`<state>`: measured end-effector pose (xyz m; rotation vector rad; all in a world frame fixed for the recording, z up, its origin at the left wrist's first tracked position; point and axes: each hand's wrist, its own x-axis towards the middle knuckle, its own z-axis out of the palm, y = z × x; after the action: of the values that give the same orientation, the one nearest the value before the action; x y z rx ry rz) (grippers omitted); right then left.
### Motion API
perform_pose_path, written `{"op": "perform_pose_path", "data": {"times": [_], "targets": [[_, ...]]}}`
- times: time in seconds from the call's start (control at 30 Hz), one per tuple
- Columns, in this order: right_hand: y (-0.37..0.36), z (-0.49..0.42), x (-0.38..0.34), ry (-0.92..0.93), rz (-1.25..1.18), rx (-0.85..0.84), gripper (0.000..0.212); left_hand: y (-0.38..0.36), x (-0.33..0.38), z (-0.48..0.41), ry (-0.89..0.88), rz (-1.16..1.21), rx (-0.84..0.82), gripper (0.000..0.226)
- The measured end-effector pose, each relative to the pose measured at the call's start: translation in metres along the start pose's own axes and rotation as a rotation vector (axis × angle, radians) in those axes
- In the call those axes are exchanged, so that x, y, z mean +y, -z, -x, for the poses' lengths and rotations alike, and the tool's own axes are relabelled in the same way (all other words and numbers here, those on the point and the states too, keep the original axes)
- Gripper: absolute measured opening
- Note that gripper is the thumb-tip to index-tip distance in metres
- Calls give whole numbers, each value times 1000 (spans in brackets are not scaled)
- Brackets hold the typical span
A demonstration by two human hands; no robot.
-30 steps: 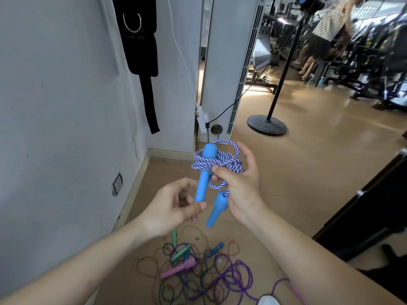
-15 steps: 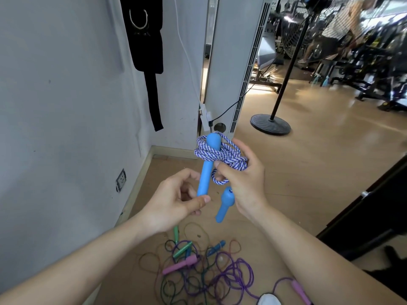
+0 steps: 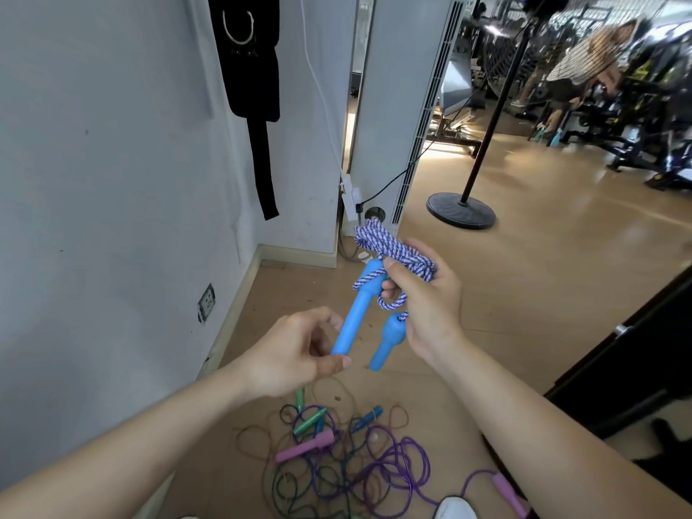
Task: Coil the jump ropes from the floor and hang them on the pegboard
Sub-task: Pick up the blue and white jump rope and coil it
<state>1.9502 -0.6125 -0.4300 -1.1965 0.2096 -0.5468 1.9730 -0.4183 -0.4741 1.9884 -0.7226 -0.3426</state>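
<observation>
Blue jump rope (image 3: 397,252), centre frame: coil clutched in right hand (image 3: 430,309), handle (image 3: 355,312) pinched by left hand (image 3: 292,354); likely tightening wrap, hanging next.

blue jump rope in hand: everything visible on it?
The blue jump rope has a braided blue-and-white cord bunched into loose loops, and two smooth blue handles, plastic by the look. The right hand grips the bunched cord, thumb on top. One handle slants down from the cord, its lower end pinched by the left hand. The other handle hangs free beside the right palm.
</observation>
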Motion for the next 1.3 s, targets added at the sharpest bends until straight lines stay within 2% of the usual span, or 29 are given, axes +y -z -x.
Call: {"op": "perform_pose_path", "data": {"times": [0.13,0.2,0.33,0.47,0.53,0.6,0.67,0.73,0.87,0.97,1.0,1.17,1.2,1.3], "targets": [[2,3,7,-94,11,-181,40,1,11,-4,23,308,1,37],[2,8,10,-126,43,-245,42,0,18,-6,6,418,72,32],[1,14,11,-97,133,-306,50,0,18,-10,21,470,248,26],[0,17,13,-9,273,-264,61,4,20,-8,-29,339,196,56],[0,16,12,8,294,-227,57,10,24,-4,-53,293,139,72],[3,11,10,1,282,-140,45,12,27,5,-72,238,-3,84],[5,7,8,-1,278,-83,37,8,29,9,-76,148,-132,81],[5,10,9,4,293,-104,32,5,27,9,-68,102,-185,76],[2,16,11,28,300,-206,31,6,20,7,-37,17,-136,69],[4,15,12,139,363,-271,36,6,22,3,15,241,94,46],[4,15,13,185,416,-297,39,8,22,-1,49,356,150,48],[3,20,16,246,481,-414,47,13,25,-8,206,801,140,70],[3,20,17,255,506,-436,48,15,28,-9,230,845,144,69],[3,21,19,301,614,-505,52,20,35,-8,232,829,153,49]]}}
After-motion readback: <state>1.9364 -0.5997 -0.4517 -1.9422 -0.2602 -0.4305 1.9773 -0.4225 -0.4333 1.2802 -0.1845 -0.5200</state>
